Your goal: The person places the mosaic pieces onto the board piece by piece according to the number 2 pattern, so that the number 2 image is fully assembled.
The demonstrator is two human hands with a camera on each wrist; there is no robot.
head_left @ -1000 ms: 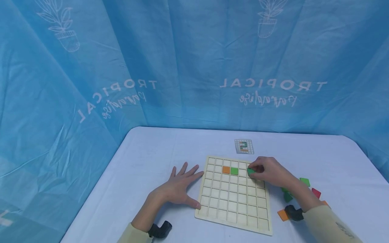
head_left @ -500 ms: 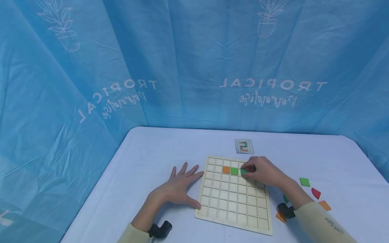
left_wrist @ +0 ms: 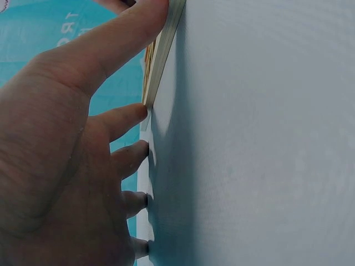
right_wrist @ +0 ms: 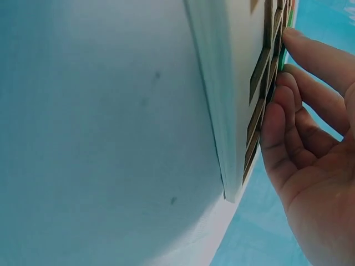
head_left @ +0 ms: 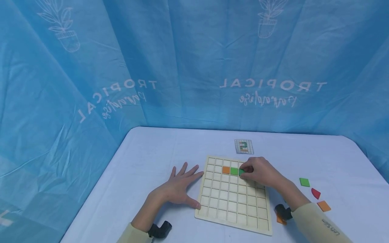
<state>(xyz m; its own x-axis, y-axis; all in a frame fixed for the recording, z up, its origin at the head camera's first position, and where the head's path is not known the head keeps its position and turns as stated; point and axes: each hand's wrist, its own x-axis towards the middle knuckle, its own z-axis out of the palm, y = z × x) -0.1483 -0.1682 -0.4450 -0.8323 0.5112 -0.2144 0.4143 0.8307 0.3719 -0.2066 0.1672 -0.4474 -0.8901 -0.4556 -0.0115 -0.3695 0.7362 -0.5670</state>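
Blue fabric backdrop (head_left: 194,50) behind and along left side, creased, pale mirror-reversed "TROPICAL Paradise" lettering (head_left: 272,83), potted-plant prints (head_left: 267,27) above, white surface (head_left: 164,148), rounded far corners (head_left: 135,130), soft diffuse light.

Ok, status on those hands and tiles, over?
Right hand pinching dark green tile beside light green tile. Left hand spread, touching grid board. No obstruction visible.

Head view forward and down, wrist views close, all sharing board (head_left: 232,206)

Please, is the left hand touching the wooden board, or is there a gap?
Touching. The left wrist view shows the left hand with its thumb against the side of the wooden board, no gap visible.
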